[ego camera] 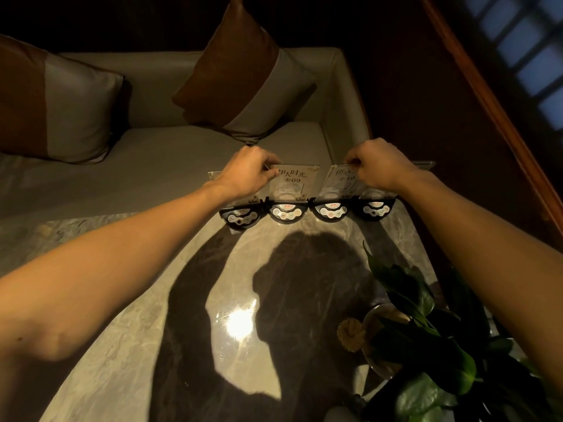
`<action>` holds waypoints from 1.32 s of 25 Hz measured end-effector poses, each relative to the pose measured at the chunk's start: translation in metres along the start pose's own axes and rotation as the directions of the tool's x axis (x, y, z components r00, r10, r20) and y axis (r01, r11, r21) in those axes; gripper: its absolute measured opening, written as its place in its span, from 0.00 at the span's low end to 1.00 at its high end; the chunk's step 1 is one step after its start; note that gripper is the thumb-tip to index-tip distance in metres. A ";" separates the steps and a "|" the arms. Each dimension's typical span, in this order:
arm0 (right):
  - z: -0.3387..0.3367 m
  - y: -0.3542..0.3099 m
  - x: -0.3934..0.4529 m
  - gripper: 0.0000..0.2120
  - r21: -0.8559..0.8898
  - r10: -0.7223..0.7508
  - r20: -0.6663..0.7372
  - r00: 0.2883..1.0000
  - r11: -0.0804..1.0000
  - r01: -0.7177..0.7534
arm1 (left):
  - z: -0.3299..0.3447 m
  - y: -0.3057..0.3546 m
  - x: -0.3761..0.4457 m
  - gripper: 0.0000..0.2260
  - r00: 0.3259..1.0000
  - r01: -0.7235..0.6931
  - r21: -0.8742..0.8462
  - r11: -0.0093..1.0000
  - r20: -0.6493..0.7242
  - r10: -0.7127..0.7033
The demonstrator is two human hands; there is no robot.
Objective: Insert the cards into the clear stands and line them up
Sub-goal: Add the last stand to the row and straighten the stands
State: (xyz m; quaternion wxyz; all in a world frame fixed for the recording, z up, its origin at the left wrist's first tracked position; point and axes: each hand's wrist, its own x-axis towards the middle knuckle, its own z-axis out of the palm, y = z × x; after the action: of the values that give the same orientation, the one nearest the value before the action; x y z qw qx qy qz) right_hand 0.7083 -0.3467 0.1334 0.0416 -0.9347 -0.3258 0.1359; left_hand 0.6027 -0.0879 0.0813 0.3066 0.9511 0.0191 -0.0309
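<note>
Several clear stands on black half-round bases stand side by side along the far edge of the marble table (pixel 182 300). My left hand (pixel 246 175) pinches the top of the leftmost stand (pixel 214 175), right beside the stand with the card marked 09 (pixel 294 185). My right hand (pixel 377 166) grips the top edge of the stand with the card marked 10 (pixel 341 184), which tilts a little. Behind my right wrist the rightmost stand (pixel 425 165) is mostly hidden. The black bases (pixel 286 213) touch one another in a row.
A leafy plant in a round pot (pixel 426 339) stands on the table's near right part. Beyond the far edge is a grey sofa (pixel 170 153) with two brown-and-grey cushions (pixel 243 77). A dark wooden wall (pixel 457 117) runs along the right.
</note>
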 end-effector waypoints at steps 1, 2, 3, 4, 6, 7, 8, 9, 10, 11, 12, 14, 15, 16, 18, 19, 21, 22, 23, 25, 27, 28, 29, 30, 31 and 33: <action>0.000 0.000 0.000 0.14 0.008 0.003 0.001 1.000 1.000 -0.003 | 0.000 0.001 0.001 0.11 1.000 -0.004 -0.001 1.000 0.002 0.004; 0.000 0.000 0.001 0.14 0.017 0.009 0.003 1.000 1.000 -0.009 | -0.001 0.001 0.001 0.11 1.000 -0.008 -0.002 1.000 0.001 0.008; 0.000 0.000 0.001 0.15 0.024 0.014 0.006 1.000 1.000 -0.014 | -0.001 0.002 0.002 0.11 1.000 -0.012 -0.003 1.000 -0.003 0.012; 0.001 0.000 0.002 0.15 0.025 0.018 0.011 1.000 1.000 -0.018 | -0.001 0.002 0.003 0.10 1.000 -0.014 -0.001 1.000 -0.008 0.014; 0.003 0.000 0.002 0.14 0.015 0.017 0.017 1.000 1.000 -0.018 | 0.001 0.003 0.005 0.09 1.000 -0.016 0.007 1.000 -0.017 0.016; 0.004 0.001 0.002 0.14 0.012 0.015 0.017 1.000 1.000 -0.015 | 0.002 0.003 0.006 0.09 1.000 -0.012 0.008 1.000 -0.025 0.013; 0.005 0.002 0.002 0.14 0.012 0.012 0.016 1.000 1.000 -0.012 | 0.003 0.003 0.006 0.09 0.999 -0.007 0.004 1.000 -0.034 0.007; 0.005 0.003 0.001 0.13 0.011 0.007 0.012 1.000 1.000 -0.007 | 0.004 0.003 0.007 0.09 0.999 -0.002 -0.003 1.000 -0.044 0.001; 0.005 0.003 0.001 0.13 0.010 0.000 0.006 1.000 1.000 0.000 | 0.005 0.003 0.007 0.09 0.999 0.000 -0.007 1.000 -0.051 0.000; 0.006 0.004 0.001 0.13 0.008 -0.009 -0.002 1.000 1.000 0.009 | 0.005 0.003 0.007 0.09 0.998 -0.002 -0.008 1.000 -0.055 0.001; 0.006 0.004 0.002 0.13 0.008 -0.014 -0.008 1.000 1.000 0.014 | 0.005 0.002 0.007 0.10 0.998 -0.004 -0.009 1.000 -0.056 0.003; 0.006 0.005 0.003 0.13 0.012 -0.009 -0.007 1.000 1.000 0.009 | 0.005 0.002 0.007 0.10 0.999 0.002 -0.010 1.000 -0.052 -0.002; 0.006 0.005 0.003 0.13 0.014 -0.005 -0.005 1.000 1.000 0.005 | 0.005 0.002 0.007 0.11 0.998 0.008 -0.007 1.000 -0.055 -0.008; 0.007 0.005 0.004 0.13 0.013 -0.004 -0.004 1.000 1.000 0.004 | 0.005 0.002 0.006 0.11 0.998 0.014 -0.003 1.000 -0.061 -0.014; 0.007 0.005 0.004 0.14 0.009 -0.002 0.004 1.000 1.000 0.002 | 0.005 0.002 0.005 0.11 0.997 0.022 -0.002 1.000 -0.072 -0.022; 0.007 0.005 0.004 0.14 0.009 0.001 0.009 1.000 1.000 -0.001 | 0.005 0.002 0.005 0.11 0.997 0.025 -0.005 1.000 -0.076 -0.026; 0.007 0.005 0.004 0.14 0.017 0.007 0.011 1.000 1.000 -0.008 | 0.004 0.002 0.004 0.11 0.997 0.030 -0.015 0.999 -0.073 -0.031; 0.007 0.006 0.004 0.14 0.019 0.010 0.010 1.000 1.000 -0.010 | 0.003 0.002 0.003 0.10 0.997 0.026 -0.021 0.999 -0.067 -0.027; 0.008 0.006 0.004 0.14 0.020 0.010 0.007 1.000 1.000 -0.010 | 0.002 0.002 0.003 0.10 0.998 0.020 -0.024 1.000 -0.057 -0.021; 0.009 0.006 0.004 0.13 0.021 0.002 -0.002 1.000 1.000 -0.002 | 0.001 0.003 0.003 0.09 0.999 0.005 -0.018 1.000 -0.031 -0.006; 0.009 0.006 0.004 0.13 0.028 0.002 0.003 1.000 1.000 -0.003 | -0.001 0.003 0.005 0.09 1.000 0.000 -0.014 1.000 -0.012 0.000; 0.009 0.005 0.004 0.13 0.032 0.009 0.007 1.000 0.999 -0.009 | -0.002 0.003 0.006 0.08 1.000 0.005 -0.014 1.000 -0.001 -0.005; 0.009 0.005 0.005 0.13 0.033 0.017 0.009 1.000 0.999 -0.017 | -0.003 0.004 0.008 0.08 1.000 0.010 -0.011 1.000 0.011 -0.010; 0.009 0.005 0.005 0.13 0.032 0.024 0.013 1.000 0.999 -0.024 | -0.004 0.004 0.009 0.09 1.000 0.013 -0.007 1.000 0.024 -0.013; 0.009 0.005 0.005 0.13 0.029 0.027 0.019 0.999 0.999 -0.028 | -0.005 0.004 0.009 0.09 0.999 0.013 -0.007 1.000 0.036 -0.012; 0.008 0.004 0.004 0.13 0.028 0.029 0.032 0.999 0.999 -0.030 | -0.007 0.006 0.009 0.09 0.998 0.008 -0.013 1.000 0.063 -0.007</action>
State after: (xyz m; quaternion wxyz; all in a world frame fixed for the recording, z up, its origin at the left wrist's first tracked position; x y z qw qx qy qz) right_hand 0.7116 -0.3478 0.1243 0.0476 -0.9365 -0.3107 0.1557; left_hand 0.6126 -0.0881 0.0896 0.3131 0.9476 0.0131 -0.0617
